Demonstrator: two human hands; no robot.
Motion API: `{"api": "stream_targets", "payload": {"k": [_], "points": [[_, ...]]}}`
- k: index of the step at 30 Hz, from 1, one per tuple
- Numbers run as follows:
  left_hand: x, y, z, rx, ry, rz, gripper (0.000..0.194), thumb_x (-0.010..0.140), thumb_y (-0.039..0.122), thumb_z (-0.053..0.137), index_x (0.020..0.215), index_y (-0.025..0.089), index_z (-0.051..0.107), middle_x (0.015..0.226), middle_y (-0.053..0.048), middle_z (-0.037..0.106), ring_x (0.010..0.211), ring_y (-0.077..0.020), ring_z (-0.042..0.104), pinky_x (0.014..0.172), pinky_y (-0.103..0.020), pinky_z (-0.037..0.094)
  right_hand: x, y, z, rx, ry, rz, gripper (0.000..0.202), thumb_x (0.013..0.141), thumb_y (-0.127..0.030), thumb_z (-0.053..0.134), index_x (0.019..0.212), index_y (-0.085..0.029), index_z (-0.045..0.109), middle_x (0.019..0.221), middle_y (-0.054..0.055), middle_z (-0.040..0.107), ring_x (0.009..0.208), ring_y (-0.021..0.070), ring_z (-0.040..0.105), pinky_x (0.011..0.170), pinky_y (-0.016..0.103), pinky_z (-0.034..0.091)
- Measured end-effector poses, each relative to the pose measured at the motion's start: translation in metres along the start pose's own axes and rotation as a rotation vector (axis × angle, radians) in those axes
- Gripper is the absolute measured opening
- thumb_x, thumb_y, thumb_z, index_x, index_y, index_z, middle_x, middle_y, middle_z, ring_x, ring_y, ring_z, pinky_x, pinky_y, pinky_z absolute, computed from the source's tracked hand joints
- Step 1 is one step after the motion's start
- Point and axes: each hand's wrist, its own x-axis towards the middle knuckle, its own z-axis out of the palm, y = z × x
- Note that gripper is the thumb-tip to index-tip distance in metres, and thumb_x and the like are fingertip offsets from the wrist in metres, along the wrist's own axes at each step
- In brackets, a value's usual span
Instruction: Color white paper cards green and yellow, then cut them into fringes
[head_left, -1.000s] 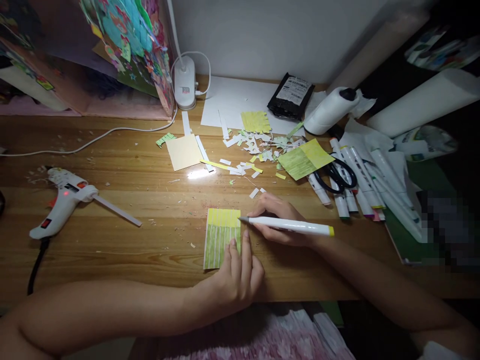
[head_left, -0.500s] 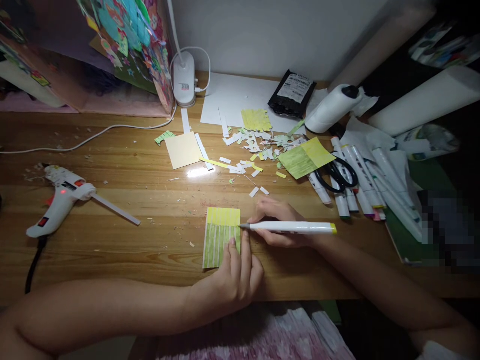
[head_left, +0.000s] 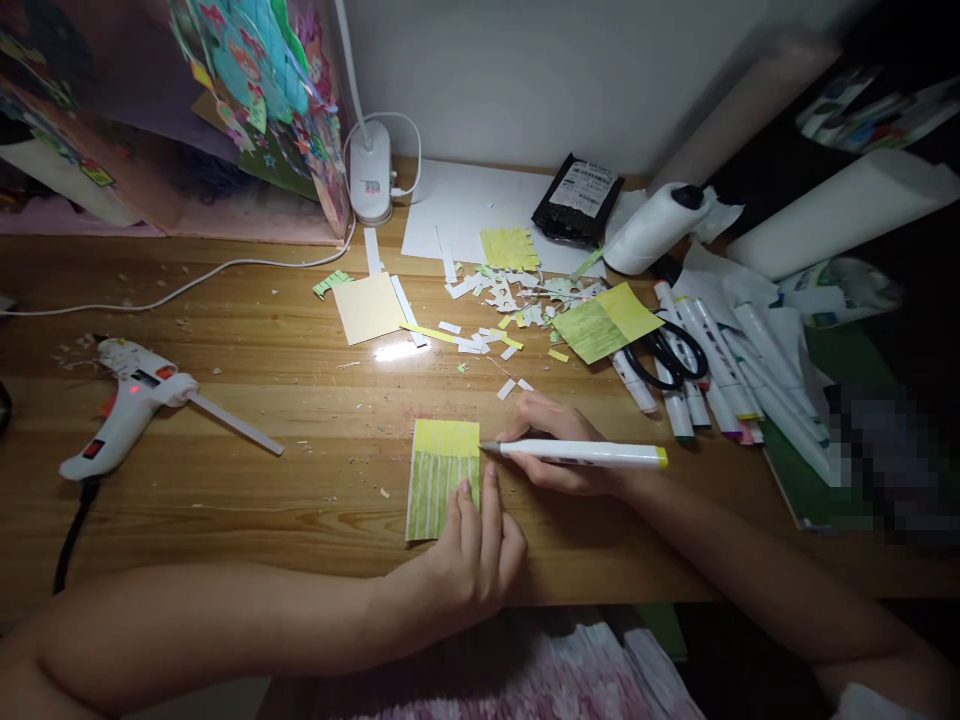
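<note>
The right hand [head_left: 559,440] grips a white marker [head_left: 581,454] with a yellow end cap, laid almost flat, its tip touching the right edge of a small paper card [head_left: 442,478]. The left hand [head_left: 474,550] rests with fingers stretched flat on the card's lower right corner, pinning it to the wooden desk [head_left: 300,400]. To colour cleanly, it seems best to keep that pinning pressure steady, fingers clear of the wet ink, and draw the tip in short even strokes along the existing stripes.

The card is thin and rectangular, solid yellow-green across the top band, striped green and pale below. The desk is glossy, grained wood, littered beyond the right hand with thin paper snippets [head_left: 495,300] and a folded green sheet [head_left: 604,322]. Further right lie black-handled scissors [head_left: 667,350] and a row of smooth white markers [head_left: 720,370]. Far off the left hand sits a white plastic glue gun [head_left: 127,405], its red light on.
</note>
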Motion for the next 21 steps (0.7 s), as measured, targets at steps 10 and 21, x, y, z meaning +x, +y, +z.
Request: {"api": "stream_targets", "payload": {"k": [10,21], "points": [[0.001,0.003,0.001,-0.033,0.001,-0.056,0.032,0.091,0.032,0.046,0.1,0.003,0.057,0.116,-0.024,0.06,0.09,-0.0271,0.066,0.075,-0.033,0.05,-0.003,-0.002,0.0,0.08,0.092,-0.012,0.005,0.076,-0.019,0.056,0.081,-0.02,0.055,0.071,0.003,0.056,0.066,0.0166,0.049,0.061,0.029,0.039],[-0.006,-0.028,-0.027,-0.791,0.061,-0.469,0.023,0.097,0.026,0.031,0.099,0.017,0.052,0.093,-0.006,0.066,0.078,-0.0154,0.064,0.063,-0.024,0.049,-0.017,-0.045,0.005,0.316,0.287,-0.293,0.015,0.083,-0.035,0.044,0.083,-0.023,0.053,0.054,0.0,0.054,0.05,0.0157,0.044,0.053,0.032,0.037]]}}
